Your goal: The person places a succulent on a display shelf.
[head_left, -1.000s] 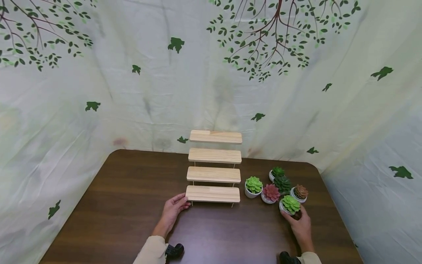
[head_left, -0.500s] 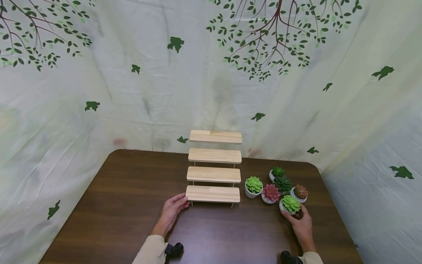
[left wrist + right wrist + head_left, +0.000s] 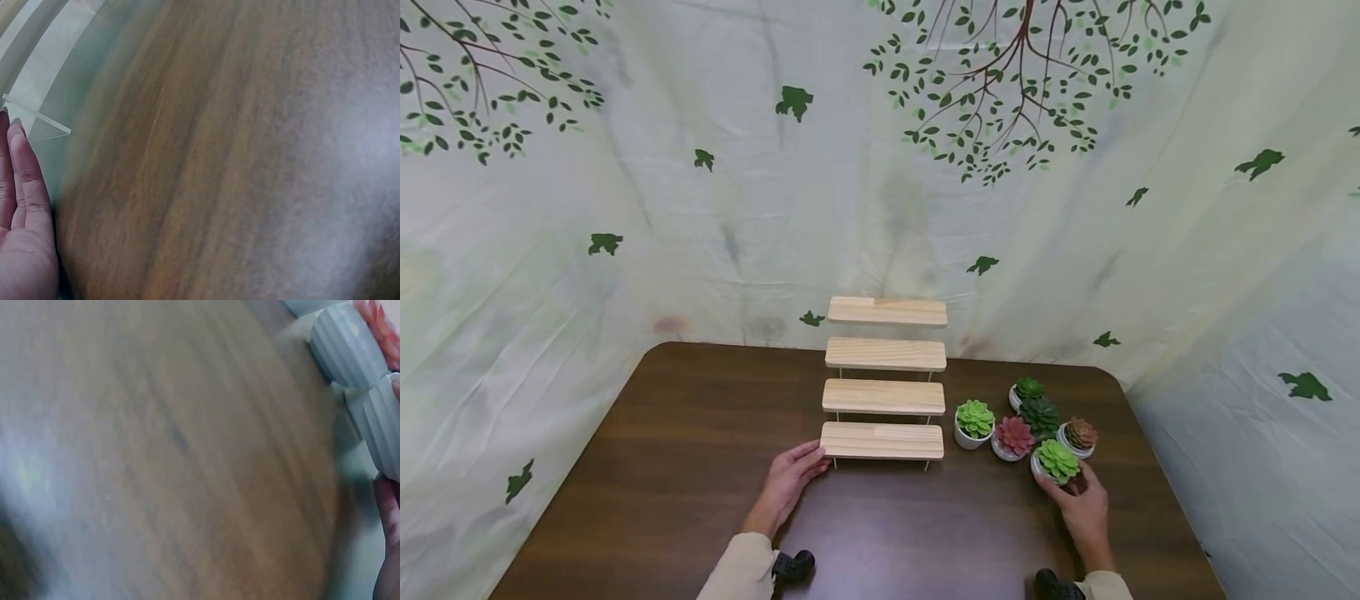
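Potted succulent [image 3: 1057,460] in right grip [image 3: 1084,506]

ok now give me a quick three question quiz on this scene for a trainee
1. How many plants are on the table?
2. True or false: the left hand is at the left end of the lowest board.
3. Which does the right hand hold?
A) brown plant
B) red plant
C) nearest bright green plant

Key: 1. six; 2. true; 3. C
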Demonstrator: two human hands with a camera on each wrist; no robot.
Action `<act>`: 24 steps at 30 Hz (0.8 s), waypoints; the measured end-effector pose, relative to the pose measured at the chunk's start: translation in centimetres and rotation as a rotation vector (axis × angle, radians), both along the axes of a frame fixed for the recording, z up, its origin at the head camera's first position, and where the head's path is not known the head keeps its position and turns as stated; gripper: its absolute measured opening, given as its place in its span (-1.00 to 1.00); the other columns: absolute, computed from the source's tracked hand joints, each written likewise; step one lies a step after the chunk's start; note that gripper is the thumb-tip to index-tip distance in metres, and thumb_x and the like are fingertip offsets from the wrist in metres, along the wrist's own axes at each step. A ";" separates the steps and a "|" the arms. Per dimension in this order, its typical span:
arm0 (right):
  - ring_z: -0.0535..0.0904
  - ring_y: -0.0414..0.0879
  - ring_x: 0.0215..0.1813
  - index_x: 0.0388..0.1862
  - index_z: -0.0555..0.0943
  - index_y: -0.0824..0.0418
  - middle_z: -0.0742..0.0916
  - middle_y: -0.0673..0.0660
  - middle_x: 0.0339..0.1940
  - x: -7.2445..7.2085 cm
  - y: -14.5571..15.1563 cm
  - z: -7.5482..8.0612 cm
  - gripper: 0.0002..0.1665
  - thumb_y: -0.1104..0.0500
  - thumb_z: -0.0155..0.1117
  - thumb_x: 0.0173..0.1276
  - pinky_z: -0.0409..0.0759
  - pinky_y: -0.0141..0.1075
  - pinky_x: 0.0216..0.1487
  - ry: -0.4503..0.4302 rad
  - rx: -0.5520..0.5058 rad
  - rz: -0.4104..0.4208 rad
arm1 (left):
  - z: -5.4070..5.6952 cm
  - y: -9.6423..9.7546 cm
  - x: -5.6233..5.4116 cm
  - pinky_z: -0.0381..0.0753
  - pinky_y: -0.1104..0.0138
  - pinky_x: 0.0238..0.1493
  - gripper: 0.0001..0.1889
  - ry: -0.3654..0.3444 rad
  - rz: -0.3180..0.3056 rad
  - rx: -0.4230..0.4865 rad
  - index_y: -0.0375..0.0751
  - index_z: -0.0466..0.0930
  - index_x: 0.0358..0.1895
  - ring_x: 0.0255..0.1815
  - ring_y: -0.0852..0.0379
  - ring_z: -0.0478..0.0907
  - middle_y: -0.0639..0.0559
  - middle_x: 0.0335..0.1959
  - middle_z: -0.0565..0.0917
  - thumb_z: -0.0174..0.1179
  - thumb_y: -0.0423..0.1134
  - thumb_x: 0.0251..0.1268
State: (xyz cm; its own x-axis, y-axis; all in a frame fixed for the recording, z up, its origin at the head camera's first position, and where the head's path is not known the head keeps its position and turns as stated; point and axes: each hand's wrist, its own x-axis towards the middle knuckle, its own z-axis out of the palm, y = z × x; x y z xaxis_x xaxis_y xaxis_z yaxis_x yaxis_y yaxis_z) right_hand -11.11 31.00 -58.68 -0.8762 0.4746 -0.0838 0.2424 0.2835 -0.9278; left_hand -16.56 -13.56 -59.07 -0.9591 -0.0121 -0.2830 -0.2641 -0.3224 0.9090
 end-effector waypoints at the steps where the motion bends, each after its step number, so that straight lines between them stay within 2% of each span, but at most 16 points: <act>1: 0.40 0.00 0.28 0.34 0.33 0.29 0.45 0.27 0.32 0.0 -0.1 0.3 -0.15 0.16 0.51 0.12 0.37 -0.76 -0.07 -0.001 -0.008 0.000 | 0.0 0.0 0.0 0.68 0.39 -0.18 -0.62 -0.001 0.002 0.005 -0.72 0.36 0.14 -0.33 0.17 0.65 -0.08 -0.29 0.68 0.10 -0.52 0.33; 3: 0.34 0.12 0.35 0.36 0.30 0.31 0.42 0.30 0.35 0.0 -0.3 0.9 -0.13 0.16 0.51 0.13 0.39 -0.69 0.02 0.008 -0.014 0.008 | 0.1 -0.1 0.0 0.68 0.39 -0.19 -0.63 -0.004 0.007 0.014 -0.72 0.36 0.13 -0.34 0.18 0.65 -0.08 -0.30 0.68 0.10 -0.53 0.33; 5: 0.32 0.14 0.37 0.37 0.30 0.31 0.41 0.30 0.36 -0.1 -0.6 1.7 -0.12 0.14 0.51 0.13 0.39 -0.67 0.06 0.023 -0.011 0.014 | 0.2 -0.1 0.1 0.68 0.40 -0.19 -0.64 -0.004 0.006 0.013 -0.72 0.37 0.12 -0.35 0.18 0.65 -0.08 -0.31 0.68 0.10 -0.54 0.32; 10: 0.32 0.06 0.38 0.38 0.32 0.25 0.42 0.21 0.36 -0.6 -1.0 3.5 -0.13 0.13 0.51 0.13 0.35 -0.73 0.06 0.092 -0.022 0.036 | 0.2 -0.1 0.0 0.68 0.38 -0.17 -0.65 0.002 -0.006 0.012 -0.71 0.39 0.10 -0.33 0.17 0.66 -0.08 -0.30 0.69 0.11 -0.53 0.32; 14: 0.27 0.06 0.41 0.42 0.28 0.28 0.37 0.23 0.41 -1.0 -1.5 4.8 -0.08 0.13 0.51 0.14 0.34 -0.56 0.26 0.101 -0.027 0.077 | 0.0 -0.2 -0.1 0.68 0.38 -0.16 -0.64 0.004 -0.007 0.022 -0.71 0.39 0.11 -0.33 0.16 0.65 -0.09 -0.28 0.69 0.12 -0.53 0.31; 17: 0.27 0.06 0.42 0.42 0.28 0.28 0.38 0.22 0.39 -1.7 -2.1 5.8 -0.07 0.12 0.51 0.13 0.33 -0.56 0.27 0.110 -0.018 0.112 | -0.1 -0.3 0.0 0.68 0.38 -0.16 -0.63 0.010 -0.007 0.021 -0.72 0.39 0.11 -0.33 0.16 0.65 -0.09 -0.27 0.69 0.12 -0.52 0.31; 20: 0.31 0.04 0.39 0.37 0.32 0.30 0.43 0.20 0.34 -2.6 -2.9 6.9 -0.13 0.15 0.51 0.13 0.32 -0.67 0.18 0.157 -0.013 0.156 | -0.1 -0.3 0.0 0.68 0.38 -0.17 -0.65 0.021 -0.003 0.020 -0.72 0.40 0.09 -0.34 0.16 0.65 -0.08 -0.30 0.69 0.12 -0.53 0.31; 24: 0.33 -0.04 0.37 0.33 0.35 0.30 0.47 0.19 0.29 -3.9 -3.9 8.7 -0.19 0.18 0.50 0.14 0.29 -0.62 0.25 0.214 -0.011 0.212 | -0.1 0.0 0.0 0.68 0.38 -0.17 -0.69 0.022 -0.002 0.038 -0.71 0.42 0.06 -0.35 0.17 0.66 -0.07 -0.33 0.69 0.10 -0.54 0.32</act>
State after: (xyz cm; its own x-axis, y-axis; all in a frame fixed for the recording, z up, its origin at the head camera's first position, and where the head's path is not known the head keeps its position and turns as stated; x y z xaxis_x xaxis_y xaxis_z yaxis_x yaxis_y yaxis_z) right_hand -15.05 27.09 -49.99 -0.9538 0.2796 0.1099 -0.0230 0.2970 -0.9546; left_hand -16.56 -13.61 -59.19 -0.9650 -0.0002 -0.2622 -0.2449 -0.3563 0.9017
